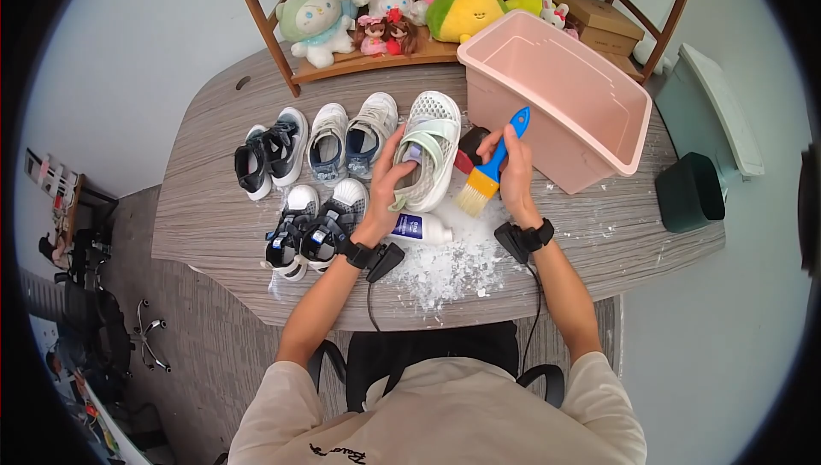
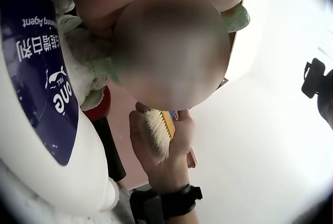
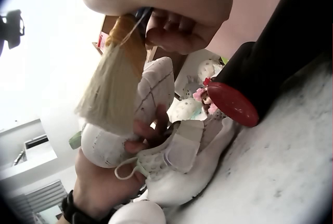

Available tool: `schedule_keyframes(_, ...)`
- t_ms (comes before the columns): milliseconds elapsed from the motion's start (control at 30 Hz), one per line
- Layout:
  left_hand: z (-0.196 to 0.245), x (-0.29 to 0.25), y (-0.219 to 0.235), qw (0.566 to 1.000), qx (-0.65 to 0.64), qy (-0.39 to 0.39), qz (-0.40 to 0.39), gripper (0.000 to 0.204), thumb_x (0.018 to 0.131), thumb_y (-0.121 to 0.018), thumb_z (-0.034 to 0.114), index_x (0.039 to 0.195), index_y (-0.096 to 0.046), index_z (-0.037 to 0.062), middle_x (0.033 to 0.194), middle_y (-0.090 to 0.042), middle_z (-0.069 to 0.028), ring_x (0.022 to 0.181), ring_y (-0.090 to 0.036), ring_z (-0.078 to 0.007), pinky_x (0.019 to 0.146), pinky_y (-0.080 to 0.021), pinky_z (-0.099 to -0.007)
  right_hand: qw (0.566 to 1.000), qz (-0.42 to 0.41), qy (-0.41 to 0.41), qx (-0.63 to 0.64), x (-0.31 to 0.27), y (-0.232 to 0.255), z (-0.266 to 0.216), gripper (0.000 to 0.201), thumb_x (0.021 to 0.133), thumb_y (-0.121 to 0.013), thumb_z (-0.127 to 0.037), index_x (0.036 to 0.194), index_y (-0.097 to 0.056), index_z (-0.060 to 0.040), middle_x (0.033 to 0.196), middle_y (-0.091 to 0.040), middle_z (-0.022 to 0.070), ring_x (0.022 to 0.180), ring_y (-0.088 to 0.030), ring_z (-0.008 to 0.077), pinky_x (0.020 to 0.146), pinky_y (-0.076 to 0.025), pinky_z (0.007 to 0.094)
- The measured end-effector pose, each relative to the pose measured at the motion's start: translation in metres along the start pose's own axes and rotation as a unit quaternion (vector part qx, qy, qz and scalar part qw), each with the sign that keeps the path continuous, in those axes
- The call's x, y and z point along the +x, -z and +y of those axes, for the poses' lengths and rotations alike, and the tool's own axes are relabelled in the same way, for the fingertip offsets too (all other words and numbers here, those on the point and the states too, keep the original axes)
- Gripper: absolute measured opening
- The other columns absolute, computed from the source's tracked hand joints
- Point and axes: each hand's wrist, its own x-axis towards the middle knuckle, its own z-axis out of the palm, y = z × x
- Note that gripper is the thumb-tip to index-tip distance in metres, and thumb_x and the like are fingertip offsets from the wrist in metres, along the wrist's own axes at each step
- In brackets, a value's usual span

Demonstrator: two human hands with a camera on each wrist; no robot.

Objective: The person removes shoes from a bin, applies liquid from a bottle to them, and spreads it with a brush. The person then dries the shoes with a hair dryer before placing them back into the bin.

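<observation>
My left hand (image 1: 392,187) grips a white shoe (image 1: 442,153) with pale green straps, its fingers inside the opening. In the right wrist view another white shoe (image 3: 177,187) sits low beside the held one. My right hand (image 1: 515,176) holds a paintbrush (image 1: 499,157) by its blue handle, thumb along it. The brush's pale bristles (image 1: 473,200) point down, just right of the shoe. Below the left hand lies a white bottle (image 1: 434,231) with a dark blue label. A black thing with a red end (image 3: 233,104) lies behind the brush.
White flakes (image 1: 449,272) cover the tabletop in front of me. Two black shoes (image 1: 272,153), two white-and-blue shoes (image 1: 352,136) and two dark-strapped shoes (image 1: 316,225) stand left. A pink bin (image 1: 556,97) is at back right, a dark green container (image 1: 688,191) further right. Plush toys (image 1: 316,24) fill a wooden shelf behind.
</observation>
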Motion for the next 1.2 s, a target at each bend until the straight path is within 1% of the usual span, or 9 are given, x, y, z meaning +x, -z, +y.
schedule_keyframes(467, -0.003, -0.011, 0.007, 1.000, 0.025, -0.010, 0.015, 0.069, 0.088, -0.051, 0.010, 0.153, -0.031, -0.0033, 0.150, -0.043, -0.0161, 0.138, -0.041, -0.0234, 0.117, -0.027, -0.0315, 0.997, 0.003, -0.051, 0.061, -0.004, 0.007, 0.001, 0.051, 0.107, -0.041, -0.042, 0.089, -0.066, -0.0024, 0.060, -0.052, -0.0019, 0.041, -0.038, 0.0039, 0.038, -0.025, 0.0198)
schedule_keyframes(600, -0.005, -0.012, 0.015, 1.000, 0.005, 0.003, -0.009, 0.067, 0.089, -0.048, 0.012, 0.153, -0.034, -0.0017, 0.162, -0.029, -0.0133, 0.146, -0.034, -0.0234, 0.119, -0.026, -0.0323, 0.991, -0.002, -0.055, 0.120, -0.007, 0.003, 0.002, 0.046, 0.106, -0.046, -0.039, 0.090, -0.066, -0.0006, 0.062, -0.055, -0.0006, 0.045, -0.045, 0.0045, 0.041, -0.031, 0.0199)
schedule_keyframes(633, -0.002, -0.013, 0.011, 1.000, 0.022, -0.013, -0.002, 0.071, 0.087, -0.050, 0.012, 0.154, -0.031, -0.0032, 0.152, -0.041, -0.0160, 0.140, -0.039, -0.0232, 0.117, -0.026, -0.0314, 0.988, 0.003, -0.059, 0.141, -0.008, 0.002, 0.003, 0.044, 0.106, -0.048, -0.037, 0.090, -0.066, -0.0002, 0.064, -0.056, 0.0000, 0.047, -0.047, 0.0046, 0.042, -0.033, 0.0201)
schedule_keyframes(767, 0.001, -0.019, 0.014, 0.999, 0.047, -0.028, 0.003, 0.070, 0.087, -0.050, 0.012, 0.153, -0.031, -0.0033, 0.152, -0.041, -0.0159, 0.140, -0.039, -0.0234, 0.117, -0.026, -0.0316, 0.985, 0.005, -0.060, 0.159, -0.012, 0.002, 0.000, 0.042, 0.106, -0.049, -0.035, 0.092, -0.066, 0.0000, 0.066, -0.058, 0.0013, 0.049, -0.050, 0.0049, 0.044, -0.036, 0.0199)
schedule_keyframes(833, -0.001, -0.023, 0.019, 0.966, 0.206, -0.152, -0.035, 0.070, 0.087, -0.048, 0.011, 0.153, -0.032, -0.0036, 0.153, -0.040, -0.0158, 0.139, -0.039, -0.0234, 0.117, -0.027, -0.0314, 0.981, 0.010, -0.059, 0.183, -0.013, 0.007, -0.001, 0.040, 0.106, -0.049, -0.035, 0.094, -0.065, 0.0000, 0.068, -0.058, 0.0026, 0.050, -0.052, 0.0075, 0.045, -0.039, 0.0218)
schedule_keyframes(867, -0.001, -0.023, 0.020, 0.966, 0.206, -0.153, -0.036, 0.070, 0.087, -0.048, 0.011, 0.153, -0.032, -0.0036, 0.153, -0.040, -0.0158, 0.139, -0.039, -0.0234, 0.117, -0.027, -0.0314, 0.981, 0.010, -0.058, 0.184, -0.013, 0.008, -0.001, 0.040, 0.106, -0.049, -0.035, 0.094, -0.065, 0.0000, 0.068, -0.058, 0.0026, 0.050, -0.052, 0.0075, 0.045, -0.039, 0.0218)
schedule_keyframes(933, -0.002, -0.023, 0.022, 1.000, -0.011, -0.014, 0.021, 0.070, 0.087, -0.050, 0.013, 0.154, -0.035, 0.0038, 0.158, -0.035, -0.0140, 0.141, -0.042, -0.0221, 0.117, -0.031, -0.0321, 0.973, -0.012, -0.074, 0.218, -0.015, 0.012, 0.000, 0.038, 0.106, -0.049, -0.034, 0.099, -0.063, -0.0001, 0.068, -0.059, 0.0042, 0.051, -0.055, 0.0113, 0.048, -0.043, 0.0246)
schedule_keyframes(1133, 0.000, -0.026, 0.016, 0.998, 0.010, -0.037, 0.050, 0.067, 0.087, -0.047, 0.012, 0.150, -0.035, -0.0054, 0.153, -0.040, -0.0140, 0.138, -0.040, -0.0221, 0.116, -0.028, -0.0304, 0.960, -0.063, -0.080, 0.261, -0.018, 0.013, 0.000, 0.033, 0.106, -0.049, -0.031, 0.103, -0.061, -0.0008, 0.071, -0.061, 0.0071, 0.055, -0.058, 0.0141, 0.052, -0.046, 0.0265)
schedule_keyframes(1200, -0.003, -0.028, 0.021, 0.984, 0.139, -0.109, 0.001, 0.065, 0.088, -0.047, 0.012, 0.150, -0.035, -0.0052, 0.152, -0.040, -0.0132, 0.138, -0.041, -0.0218, 0.116, -0.029, -0.0304, 0.960, -0.063, -0.083, 0.259, -0.017, 0.015, 0.003, 0.031, 0.105, -0.051, -0.030, 0.103, -0.061, -0.0009, 0.072, -0.061, 0.0071, 0.055, -0.059, 0.0142, 0.052, -0.047, 0.0265)
